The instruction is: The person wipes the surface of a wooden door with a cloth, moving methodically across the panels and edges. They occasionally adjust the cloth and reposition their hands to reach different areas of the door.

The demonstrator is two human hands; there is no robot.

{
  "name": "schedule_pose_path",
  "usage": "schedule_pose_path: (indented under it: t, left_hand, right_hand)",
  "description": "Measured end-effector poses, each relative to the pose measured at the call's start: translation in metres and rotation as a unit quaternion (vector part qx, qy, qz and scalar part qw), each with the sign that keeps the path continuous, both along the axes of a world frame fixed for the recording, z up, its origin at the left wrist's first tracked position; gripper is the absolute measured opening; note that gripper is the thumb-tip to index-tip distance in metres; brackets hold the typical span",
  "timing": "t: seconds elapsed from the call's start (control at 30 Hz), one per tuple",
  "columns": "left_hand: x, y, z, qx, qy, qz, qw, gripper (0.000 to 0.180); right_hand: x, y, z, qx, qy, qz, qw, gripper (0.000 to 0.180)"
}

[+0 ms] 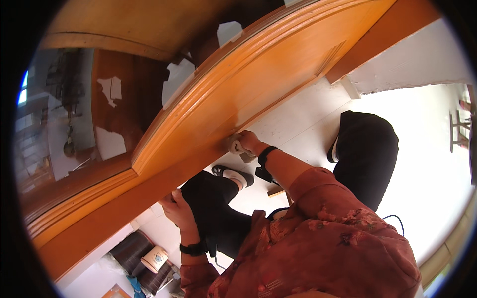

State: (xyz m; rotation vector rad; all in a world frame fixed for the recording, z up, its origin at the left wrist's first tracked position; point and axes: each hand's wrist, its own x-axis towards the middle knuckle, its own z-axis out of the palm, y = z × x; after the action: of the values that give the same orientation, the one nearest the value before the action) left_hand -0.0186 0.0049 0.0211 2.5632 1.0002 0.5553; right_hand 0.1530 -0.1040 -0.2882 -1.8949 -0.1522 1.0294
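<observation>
A small pale pad or block (pixel 236 145), too small to tell its kind, is pressed against the lower edge of a large orange wooden door (pixel 258 79) that runs slantwise across the view from lower left to upper right. The right hand (pixel 246 143) is closed round this pad, its fingers (pixel 233 140) curled tight upon it and touching the wood. The left hand (pixel 175 204) rests farther down the same edge, fingers bent against the wood; whether it grips anything cannot be told. Both wrists carry a dark band. The door has raised moulding and, toward its left part, a glass pane (pixel 64 114) with torn scraps of white paper (pixel 110 88) stuck on the wood beside it. Below the hands lies a pale floor (pixel 298 119), on which the person's dark-trousered legs (pixel 365 149) and a dark slipper (pixel 232 175) show. A small wooden offcut (pixel 276 192) lies on the floor near the right forearm. At the lower left stand a dark ribbed roll (pixel 130 249) and a cream-coloured container (pixel 155 259) just beside it.
</observation>
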Motion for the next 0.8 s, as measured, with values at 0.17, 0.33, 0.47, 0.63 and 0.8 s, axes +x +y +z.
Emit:
schedule_pose_path:
  t: [0.17,0.33,0.47,0.63,0.8]
  left_hand:
    - [-0.001,0.002,-0.002,-0.005,-0.018,-0.013,1.0,0.039]
    - [-0.004,0.003,-0.003,-0.009,-0.021,-0.022,1.0,0.036]
    - [-0.003,0.002,-0.004,0.011,-0.019,-0.019,1.0,0.034]
    - [0.001,0.0,-0.005,-0.017,-0.057,-0.038,0.997,0.031]
    - [0.001,-0.002,-0.005,-0.007,-0.031,-0.016,0.999,0.029]
  right_hand:
    - [0.045,-0.049,-0.044,-0.139,-0.334,0.191,0.912,0.031]
    - [0.101,-0.132,-0.068,-0.059,-0.258,-0.044,0.963,0.03]
    - [0.149,-0.187,-0.05,0.001,-0.102,-0.424,0.9,0.027]
    - [0.179,-0.215,-0.011,0.045,-0.195,-0.585,0.786,0.033]
    - [0.181,-0.195,-0.014,0.043,-0.148,-0.57,0.807,0.033]
